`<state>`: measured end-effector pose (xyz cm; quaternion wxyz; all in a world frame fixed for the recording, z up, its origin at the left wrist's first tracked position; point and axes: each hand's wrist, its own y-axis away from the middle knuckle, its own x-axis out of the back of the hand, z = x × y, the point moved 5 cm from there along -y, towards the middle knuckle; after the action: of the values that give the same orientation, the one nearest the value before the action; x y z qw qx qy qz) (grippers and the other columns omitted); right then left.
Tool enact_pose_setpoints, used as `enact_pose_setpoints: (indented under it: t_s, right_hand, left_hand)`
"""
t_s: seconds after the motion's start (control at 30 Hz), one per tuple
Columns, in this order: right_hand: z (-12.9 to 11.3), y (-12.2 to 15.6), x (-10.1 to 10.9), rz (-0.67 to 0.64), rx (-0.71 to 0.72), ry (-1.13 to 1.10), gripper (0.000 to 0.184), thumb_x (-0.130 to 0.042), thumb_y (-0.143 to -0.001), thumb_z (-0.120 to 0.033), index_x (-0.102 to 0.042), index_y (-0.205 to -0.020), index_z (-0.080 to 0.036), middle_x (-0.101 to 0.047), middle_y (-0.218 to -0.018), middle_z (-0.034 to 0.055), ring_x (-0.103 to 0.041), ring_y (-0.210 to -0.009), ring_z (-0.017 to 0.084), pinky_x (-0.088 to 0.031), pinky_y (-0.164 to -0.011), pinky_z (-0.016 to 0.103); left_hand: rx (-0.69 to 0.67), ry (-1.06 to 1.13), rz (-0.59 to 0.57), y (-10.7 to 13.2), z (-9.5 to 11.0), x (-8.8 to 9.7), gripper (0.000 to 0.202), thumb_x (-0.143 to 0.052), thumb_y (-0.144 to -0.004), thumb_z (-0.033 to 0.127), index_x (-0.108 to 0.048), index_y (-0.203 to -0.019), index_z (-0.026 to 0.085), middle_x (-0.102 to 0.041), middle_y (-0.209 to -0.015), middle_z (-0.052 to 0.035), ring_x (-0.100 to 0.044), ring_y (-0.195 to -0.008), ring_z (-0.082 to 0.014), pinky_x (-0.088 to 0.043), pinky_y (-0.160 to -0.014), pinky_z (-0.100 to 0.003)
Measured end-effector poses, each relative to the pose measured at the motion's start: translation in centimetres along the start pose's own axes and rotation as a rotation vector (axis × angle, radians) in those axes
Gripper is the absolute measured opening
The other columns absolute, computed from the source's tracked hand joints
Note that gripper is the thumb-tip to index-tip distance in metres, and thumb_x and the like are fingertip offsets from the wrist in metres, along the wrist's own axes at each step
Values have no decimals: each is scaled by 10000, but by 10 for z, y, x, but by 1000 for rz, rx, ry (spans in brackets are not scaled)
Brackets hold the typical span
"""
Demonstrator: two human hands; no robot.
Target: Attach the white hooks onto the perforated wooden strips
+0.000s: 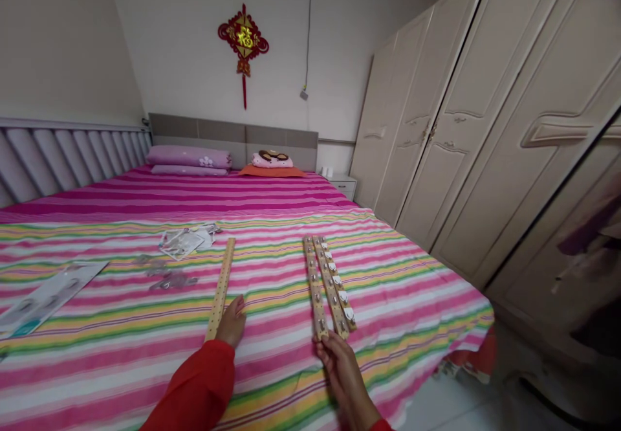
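Note:
A wooden strip with a row of holes (pixel 221 287) lies on the striped bedsheet (pixel 121 347). My left hand (pixel 232 322), in a red sleeve, rests beside its near end with fingers curled, touching it. To the right lie three wooden strips fitted with metal hooks and white pieces (pixel 328 287), side by side. My right hand (pixel 339 358) pinches their near ends between thumb and fingers.
Clear plastic bags (pixel 187 239) and small metal parts (pixel 171 281) lie left of the bare strip. A printed packet (pixel 46 298) sits at the far left. Pillows (pixel 190 158) are at the headboard. A wardrobe (pixel 485 127) stands right of the bed.

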<state>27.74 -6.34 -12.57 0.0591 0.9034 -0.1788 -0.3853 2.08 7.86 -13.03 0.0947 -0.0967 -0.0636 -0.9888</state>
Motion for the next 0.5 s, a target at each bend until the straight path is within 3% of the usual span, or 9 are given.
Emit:
enact_pose_setpoints:
  t_s: [0.3, 0.5]
  right_hand:
    - [4, -1, 4, 115, 52, -71, 234, -843, -478, -214, -696, -642, -135, -671, -624, 14, -612, -579, 114, -541, -560, 192]
    - [16, 1, 14, 196, 92, -149, 245, -839, -474, -222, -708, -665, -142, -713, -729, 29, -668, -709, 153, -585, -703, 228]
  left_hand:
    - [10, 61, -2, 1, 1, 0, 535, -479, -651, -48, -547, -1158, 108, -599, -1235, -173, -533, -1195, -237, -442, -989, -326]
    - [32, 100, -23, 6, 6, 0, 523, -493, -628, -56, -571, -1109, 131, -591, -1249, -150, -508, -1222, -230, -413, -1012, -318]
